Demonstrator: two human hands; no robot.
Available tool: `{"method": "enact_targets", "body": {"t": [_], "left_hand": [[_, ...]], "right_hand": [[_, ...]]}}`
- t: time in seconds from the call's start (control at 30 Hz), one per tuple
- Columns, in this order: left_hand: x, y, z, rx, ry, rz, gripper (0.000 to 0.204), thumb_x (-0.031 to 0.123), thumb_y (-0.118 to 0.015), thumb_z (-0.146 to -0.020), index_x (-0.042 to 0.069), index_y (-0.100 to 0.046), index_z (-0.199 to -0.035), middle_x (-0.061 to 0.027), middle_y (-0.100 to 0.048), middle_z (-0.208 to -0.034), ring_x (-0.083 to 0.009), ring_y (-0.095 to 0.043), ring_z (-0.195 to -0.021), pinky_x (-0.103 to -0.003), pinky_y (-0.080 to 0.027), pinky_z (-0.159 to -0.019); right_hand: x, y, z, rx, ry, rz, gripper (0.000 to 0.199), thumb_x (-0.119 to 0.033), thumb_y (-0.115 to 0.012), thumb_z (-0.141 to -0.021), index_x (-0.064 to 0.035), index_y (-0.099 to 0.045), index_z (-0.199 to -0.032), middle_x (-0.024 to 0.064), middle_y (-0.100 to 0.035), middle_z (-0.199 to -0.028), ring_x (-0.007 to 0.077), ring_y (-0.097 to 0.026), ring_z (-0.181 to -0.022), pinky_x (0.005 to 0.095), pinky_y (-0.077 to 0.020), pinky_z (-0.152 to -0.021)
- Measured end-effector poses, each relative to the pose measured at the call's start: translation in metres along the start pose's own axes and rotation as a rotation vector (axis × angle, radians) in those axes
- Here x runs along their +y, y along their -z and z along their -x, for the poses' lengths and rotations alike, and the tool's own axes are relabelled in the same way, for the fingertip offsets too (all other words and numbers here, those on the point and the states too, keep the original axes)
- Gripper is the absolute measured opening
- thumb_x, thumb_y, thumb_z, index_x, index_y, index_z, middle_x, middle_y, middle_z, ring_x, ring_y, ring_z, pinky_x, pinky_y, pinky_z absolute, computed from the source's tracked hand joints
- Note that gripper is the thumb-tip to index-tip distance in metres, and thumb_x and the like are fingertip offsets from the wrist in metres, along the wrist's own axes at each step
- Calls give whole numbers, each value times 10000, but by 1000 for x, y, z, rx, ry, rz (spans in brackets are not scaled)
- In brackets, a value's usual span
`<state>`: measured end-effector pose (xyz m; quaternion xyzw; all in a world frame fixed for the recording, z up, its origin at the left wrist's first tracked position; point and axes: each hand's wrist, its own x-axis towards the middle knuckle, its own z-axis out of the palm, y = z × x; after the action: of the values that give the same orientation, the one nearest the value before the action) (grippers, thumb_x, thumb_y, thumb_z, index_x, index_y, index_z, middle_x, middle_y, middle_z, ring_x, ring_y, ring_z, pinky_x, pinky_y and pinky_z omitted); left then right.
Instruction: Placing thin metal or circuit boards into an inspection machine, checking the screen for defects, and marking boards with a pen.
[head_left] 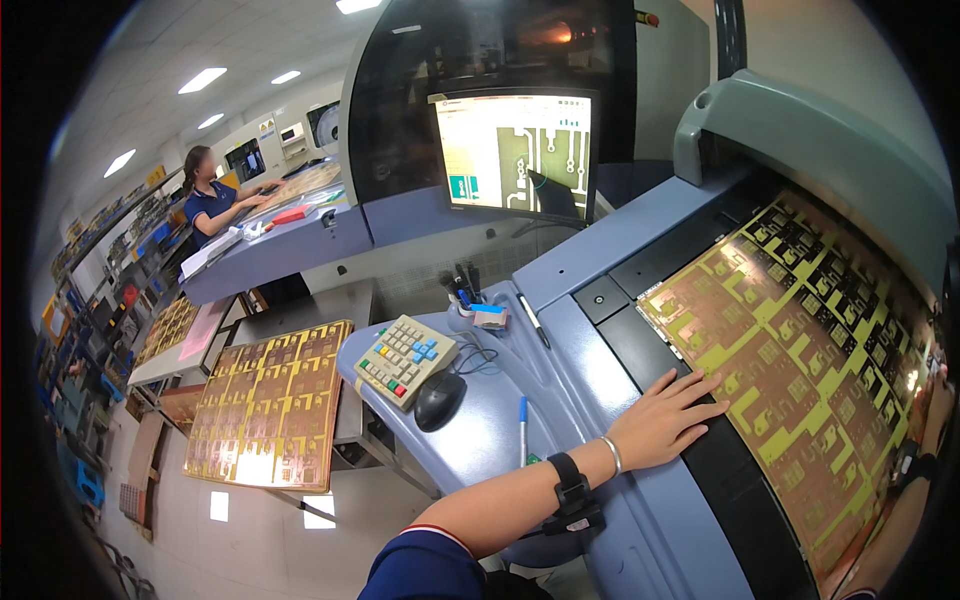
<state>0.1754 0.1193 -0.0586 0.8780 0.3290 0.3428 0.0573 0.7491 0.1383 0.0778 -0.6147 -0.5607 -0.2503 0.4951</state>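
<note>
A black bed [735,500] carries a patterned panel [800,400]; a blue ledge [490,432], keypad [405,362] and mouse [438,402].

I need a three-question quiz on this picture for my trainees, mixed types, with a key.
1. True or false: the left hand is gripping the mouse.
2. Which lies right beside the keypad? A) monitor B) mouse C) ceiling lights
3. Fill in: the left wrist wears a black band and a silver ____.

Key: 1. False; it lies spread at the board's edge. 2. B. 3. Bracelet.
</note>
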Motion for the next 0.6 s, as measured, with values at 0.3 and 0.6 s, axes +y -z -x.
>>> {"method": "enact_targets", "body": {"t": [0.3,0.6], "left_hand": [[-1,1,2,6,-1,-3,420,208,-515,-904,207,-467,-1321,-46,-298,-1477,-290,-286,-1349,-480,-234,-1095],[-1,0,2,16,0,3,422,205,-521,-902,204,-467,-1320,-48,-301,-1474,-290,-293,-1345,-481,-233,-1095]], "right_hand": [[-56,2,14,-37,-452,-288,345,-241,-551,-878,-47,-521,-595,99,-459,-469,232,-401,-344,344,-318,-335],[-2,-2,7,-35,-309,-136,320,-235,-591,-871,-6,-589,-648,154,-569,-577,274,-544,-481,357,-432,-440]]}}
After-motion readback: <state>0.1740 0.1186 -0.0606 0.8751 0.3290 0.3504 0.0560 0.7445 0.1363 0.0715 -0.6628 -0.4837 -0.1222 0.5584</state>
